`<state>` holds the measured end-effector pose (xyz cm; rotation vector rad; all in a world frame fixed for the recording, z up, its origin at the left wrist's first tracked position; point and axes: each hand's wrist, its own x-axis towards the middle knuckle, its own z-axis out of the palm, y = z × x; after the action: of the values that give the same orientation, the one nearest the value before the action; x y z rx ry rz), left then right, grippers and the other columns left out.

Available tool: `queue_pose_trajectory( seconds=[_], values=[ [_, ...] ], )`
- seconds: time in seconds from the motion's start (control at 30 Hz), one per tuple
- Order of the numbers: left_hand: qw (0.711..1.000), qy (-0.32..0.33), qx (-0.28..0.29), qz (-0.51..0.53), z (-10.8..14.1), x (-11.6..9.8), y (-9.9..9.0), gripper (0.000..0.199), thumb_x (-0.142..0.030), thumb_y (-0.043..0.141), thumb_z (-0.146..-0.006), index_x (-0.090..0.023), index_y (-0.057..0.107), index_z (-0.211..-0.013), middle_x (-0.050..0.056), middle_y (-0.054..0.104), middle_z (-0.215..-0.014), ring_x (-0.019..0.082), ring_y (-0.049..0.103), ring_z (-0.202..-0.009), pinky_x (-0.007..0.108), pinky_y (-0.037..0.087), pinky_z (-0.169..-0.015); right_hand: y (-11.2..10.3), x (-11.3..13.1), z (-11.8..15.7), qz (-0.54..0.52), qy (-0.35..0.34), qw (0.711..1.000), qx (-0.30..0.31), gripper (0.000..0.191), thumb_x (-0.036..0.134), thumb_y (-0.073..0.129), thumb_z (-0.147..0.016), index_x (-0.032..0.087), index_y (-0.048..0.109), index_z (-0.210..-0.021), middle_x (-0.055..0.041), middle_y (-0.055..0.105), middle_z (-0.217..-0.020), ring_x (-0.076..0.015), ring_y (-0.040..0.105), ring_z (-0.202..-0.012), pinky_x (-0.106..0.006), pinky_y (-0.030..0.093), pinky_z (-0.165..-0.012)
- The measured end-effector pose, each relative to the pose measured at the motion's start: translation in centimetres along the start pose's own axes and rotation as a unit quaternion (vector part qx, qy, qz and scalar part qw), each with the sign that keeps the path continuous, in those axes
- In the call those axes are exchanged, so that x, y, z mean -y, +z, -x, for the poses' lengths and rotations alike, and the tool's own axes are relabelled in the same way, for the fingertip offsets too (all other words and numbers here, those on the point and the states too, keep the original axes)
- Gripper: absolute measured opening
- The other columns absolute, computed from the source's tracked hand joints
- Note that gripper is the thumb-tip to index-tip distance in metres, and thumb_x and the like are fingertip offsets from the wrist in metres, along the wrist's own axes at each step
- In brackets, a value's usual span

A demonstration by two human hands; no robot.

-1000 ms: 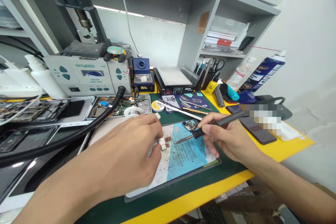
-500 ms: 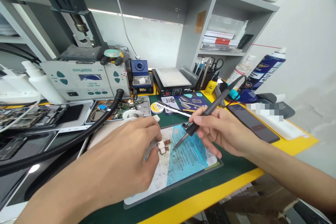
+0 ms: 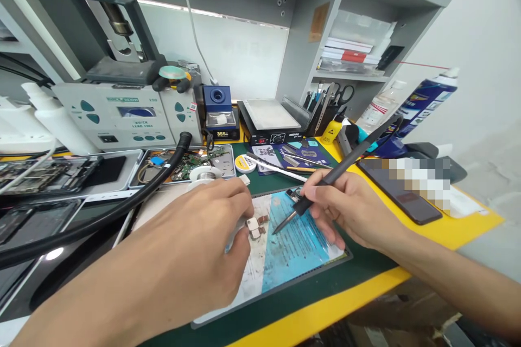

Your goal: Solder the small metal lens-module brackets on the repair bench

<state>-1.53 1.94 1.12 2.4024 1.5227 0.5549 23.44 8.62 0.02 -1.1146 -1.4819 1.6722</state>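
My right hand [image 3: 345, 206] is closed round the black handle of a soldering iron [image 3: 340, 165]. Its metal tip points down and left, over the blue part of a printed sheet [image 3: 293, 260]. A small camera-like part [image 3: 254, 224] with two pale squares and brown flex tabs lies left of the tip, apart from it. My left hand [image 3: 215, 238] curls beside this part, thumb and fingers drawn together at its left edge; what they pinch is hidden. A small dark component [image 3: 293, 193] sits by the fingertips of my right hand.
A solder spool [image 3: 205, 173] and a tray of circuit boards [image 3: 222, 160] stand behind my left hand. A thick black hose [image 3: 134, 206] crosses the left side. Further back are a hot air station [image 3: 134, 119] and a heating plate [image 3: 271, 119]. A phone [image 3: 401, 195] lies at the right.
The view has shifted slightly. The soldering iron is still in my right hand, its tip still over the blue area, and my left hand keeps its place beside the small part.
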Motion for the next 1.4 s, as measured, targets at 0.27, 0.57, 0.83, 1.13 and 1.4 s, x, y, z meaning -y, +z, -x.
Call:
queue_pose_trajectory(
  seconds=[0.27, 0.57, 0.83, 1.13, 1.4],
  values=[
    [1.000, 0.003, -0.006, -0.007, -0.02, 0.08, 0.21, 0.019, -0.025, 0.054, -0.092, -0.026, 0.073, -0.092, 0.006, 0.072, -0.096, 0.024, 0.068, -0.089, 0.037, 0.058, -0.085, -0.30, -0.04, -0.07, 0.021, -0.002, 0.999, 0.026, 0.021, 0.027, 0.073, -0.092, 0.019, 0.063, -0.075, 0.0042, 0.063, -0.050, -0.0114, 0.054, -0.029, -0.018, 0.045, -0.027],
    [1.000, 0.006, -0.014, -0.008, 0.09, 0.03, 0.33, 0.018, -0.025, 0.054, -0.092, -0.026, 0.072, -0.092, 0.007, 0.072, -0.097, 0.025, 0.068, -0.092, 0.039, 0.058, -0.087, -0.14, -0.14, 0.06, 0.012, -0.006, 1.000, 0.025, 0.019, 0.026, 0.073, -0.092, 0.019, 0.064, -0.076, 0.0041, 0.064, -0.050, -0.0111, 0.054, -0.029, -0.017, 0.045, -0.027],
    [1.000, -0.003, -0.005, -0.017, 0.03, -0.05, 0.27, 0.019, -0.027, 0.053, -0.093, -0.027, 0.072, -0.092, 0.006, 0.071, -0.098, 0.026, 0.068, -0.091, 0.040, 0.058, -0.085, -0.05, 0.03, -0.17, 0.028, -0.009, 0.999, 0.029, 0.022, 0.029, 0.072, -0.093, 0.019, 0.064, -0.076, 0.0042, 0.063, -0.048, -0.0104, 0.052, -0.029, -0.016, 0.045, -0.027],
    [1.000, 0.004, -0.006, -0.018, 0.03, 0.04, 0.25, 0.019, -0.027, 0.055, -0.092, -0.028, 0.074, -0.094, 0.006, 0.072, -0.101, 0.026, 0.070, -0.094, 0.040, 0.058, -0.088, 0.13, 0.68, -0.31, 0.050, -0.010, 0.998, 0.043, 0.014, 0.023, 0.071, -0.090, 0.019, 0.066, -0.078, 0.0048, 0.063, -0.046, -0.0090, 0.048, -0.027, -0.015, 0.043, -0.026],
    [1.000, 0.006, -0.011, -0.026, 0.22, 0.33, 0.38, 0.020, -0.030, 0.054, -0.092, -0.028, 0.074, -0.097, 0.006, 0.072, -0.101, 0.026, 0.070, -0.089, 0.041, 0.058, -0.085, 0.04, 0.85, -0.65, 0.084, -0.007, 0.995, 0.048, 0.013, 0.026, 0.072, -0.089, 0.018, 0.066, -0.081, 0.0055, 0.062, -0.049, -0.0087, 0.048, -0.027, -0.015, 0.038, -0.025]
  ],
)
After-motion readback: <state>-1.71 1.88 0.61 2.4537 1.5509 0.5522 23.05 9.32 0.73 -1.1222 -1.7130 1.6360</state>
